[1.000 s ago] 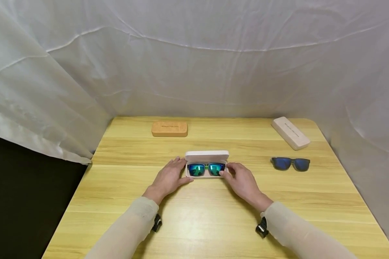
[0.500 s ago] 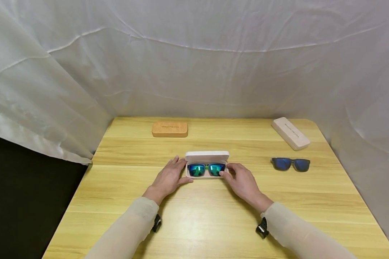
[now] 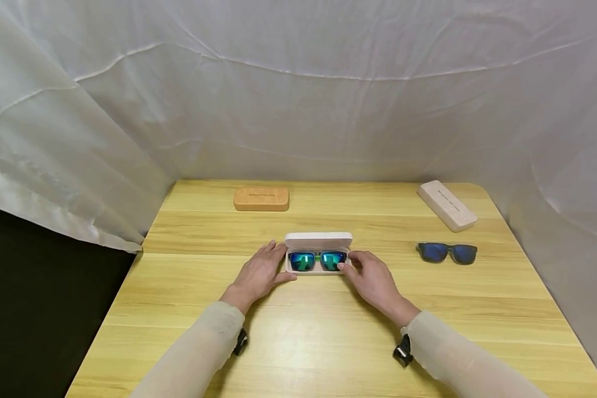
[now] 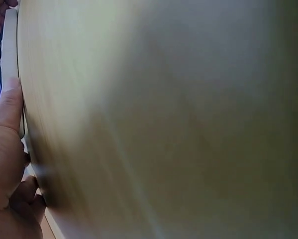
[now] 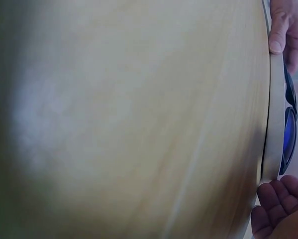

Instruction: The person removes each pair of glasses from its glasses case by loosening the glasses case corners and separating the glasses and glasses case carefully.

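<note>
A white glasses case [image 3: 318, 240] lies open near the middle of the wooden table, its lid tilted up at the back. Inside sits a pair of sunglasses [image 3: 302, 261] with blue-green mirrored lenses. My left hand [image 3: 257, 272] holds the case's left end, thumb along the front wall, fingers beside the left end. The left wrist view shows that thumb [image 4: 8, 107] against the case wall [image 4: 10, 45]. At the opposite end my right hand [image 3: 374, 277] has curled fingers [image 5: 270, 199] against the case, with its thumb tip over the right lens.
An orange-brown glasses case [image 3: 261, 199] lies closed at the back left. A closed pale case [image 3: 446, 205] sits at an angle at the back right. Dark sunglasses with blue lenses [image 3: 448, 253] lie in front of it. Whitish cloth [image 3: 298, 99] hangs behind the table [image 3: 298, 337].
</note>
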Available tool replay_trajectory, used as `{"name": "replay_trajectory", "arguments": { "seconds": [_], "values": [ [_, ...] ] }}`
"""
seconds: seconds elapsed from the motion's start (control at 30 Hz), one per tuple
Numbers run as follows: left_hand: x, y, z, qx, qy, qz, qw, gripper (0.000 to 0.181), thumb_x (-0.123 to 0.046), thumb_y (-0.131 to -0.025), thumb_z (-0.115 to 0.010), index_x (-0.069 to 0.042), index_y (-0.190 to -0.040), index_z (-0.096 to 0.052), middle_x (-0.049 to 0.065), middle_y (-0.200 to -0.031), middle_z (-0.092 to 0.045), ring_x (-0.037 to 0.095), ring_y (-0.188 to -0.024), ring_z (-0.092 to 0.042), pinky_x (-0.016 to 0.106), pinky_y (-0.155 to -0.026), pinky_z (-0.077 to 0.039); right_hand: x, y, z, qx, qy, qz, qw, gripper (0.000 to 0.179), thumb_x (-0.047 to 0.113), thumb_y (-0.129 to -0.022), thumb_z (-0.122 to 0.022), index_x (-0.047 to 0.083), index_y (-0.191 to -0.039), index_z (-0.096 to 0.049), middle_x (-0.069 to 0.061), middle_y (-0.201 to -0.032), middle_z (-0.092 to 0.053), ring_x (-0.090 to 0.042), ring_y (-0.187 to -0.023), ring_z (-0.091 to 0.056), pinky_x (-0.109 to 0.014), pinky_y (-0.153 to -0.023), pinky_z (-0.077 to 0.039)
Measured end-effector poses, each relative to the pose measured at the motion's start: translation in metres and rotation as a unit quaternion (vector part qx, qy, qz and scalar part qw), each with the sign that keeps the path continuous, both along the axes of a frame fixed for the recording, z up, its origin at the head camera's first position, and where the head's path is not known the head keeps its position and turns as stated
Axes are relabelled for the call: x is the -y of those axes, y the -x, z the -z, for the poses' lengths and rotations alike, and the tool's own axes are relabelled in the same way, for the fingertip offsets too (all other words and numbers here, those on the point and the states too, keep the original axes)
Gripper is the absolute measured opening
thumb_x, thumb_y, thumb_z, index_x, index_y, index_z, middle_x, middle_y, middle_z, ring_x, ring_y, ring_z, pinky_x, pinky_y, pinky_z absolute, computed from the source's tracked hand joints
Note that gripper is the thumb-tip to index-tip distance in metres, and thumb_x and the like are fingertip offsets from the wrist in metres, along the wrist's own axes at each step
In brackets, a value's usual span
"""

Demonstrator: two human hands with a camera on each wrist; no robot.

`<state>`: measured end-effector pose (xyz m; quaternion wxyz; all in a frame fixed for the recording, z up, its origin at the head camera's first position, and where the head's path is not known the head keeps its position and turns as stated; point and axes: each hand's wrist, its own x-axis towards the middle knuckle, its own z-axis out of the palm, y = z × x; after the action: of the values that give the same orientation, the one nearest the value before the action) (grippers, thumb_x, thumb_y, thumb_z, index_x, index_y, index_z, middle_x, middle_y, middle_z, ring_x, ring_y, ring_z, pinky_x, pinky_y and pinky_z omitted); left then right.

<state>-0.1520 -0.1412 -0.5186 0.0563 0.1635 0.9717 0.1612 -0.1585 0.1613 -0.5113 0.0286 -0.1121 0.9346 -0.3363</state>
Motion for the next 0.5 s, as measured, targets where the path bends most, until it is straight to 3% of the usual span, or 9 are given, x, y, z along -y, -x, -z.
{"name": "replay_trajectory", "arguments": {
  "seconds": [0.23, 0.5],
  "values": [
    [-0.0005, 0.0005, -0.0030, -0.013, 0.001, 0.009, 0.9999, 0.082, -0.062, -0.098, -0.063, -0.010, -0.159, -0.042, 0.011, -0.162, -0.049, 0.035, -0.156, -0.037, 0.051, -0.129, -0.033, -0.0001, 0.0004, 0.0009, -0.002, -0.001, 0.000, 1.0000, 0.052, 0.042, -0.104, -0.067, 0.000, -0.135, -0.067, -0.017, -0.126, -0.070, -0.034, -0.115, -0.068, -0.055, -0.101, -0.057],
    [0.0000, -0.0008, -0.0032, -0.044, 0.038, 0.035, 0.9977, 0.082, -0.060, -0.102, -0.059, -0.001, -0.157, -0.043, 0.019, -0.156, -0.048, 0.038, -0.147, -0.042, 0.055, -0.125, -0.037, 0.0004, 0.0008, 0.0012, 0.000, -0.004, 0.001, 1.0000, 0.053, 0.043, -0.104, -0.067, 0.001, -0.136, -0.066, -0.017, -0.127, -0.070, -0.035, -0.117, -0.067, -0.055, -0.103, -0.057]
  ]
}}
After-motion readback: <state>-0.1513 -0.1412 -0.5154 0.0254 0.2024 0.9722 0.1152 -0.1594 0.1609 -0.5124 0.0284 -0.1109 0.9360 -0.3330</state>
